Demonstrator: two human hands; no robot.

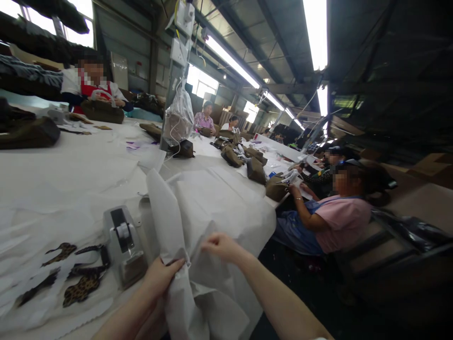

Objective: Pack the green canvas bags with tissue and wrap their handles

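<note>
A large sheet of thin white paper (219,193), creased and bunched, hangs over the near edge of the table. My left hand (164,276) grips a gathered fold of it, with the thumb on top. Over the middle of the sheet is my right hand (222,248), its fingers curled together; whatever they may hold is hidden. Left of the paper stands a grey tape dispenser (125,248). Leopard-print pieces (83,289) and dark strap-like pieces (90,262) lie on white paper beyond it to the left.
Several olive-brown bags (255,170) lie along the white table (81,165). A metal post (177,80) with sockets carries a clear plastic bag (180,115). A person in pink (343,217) sits close on the right; another in a red apron (92,87) works across the table.
</note>
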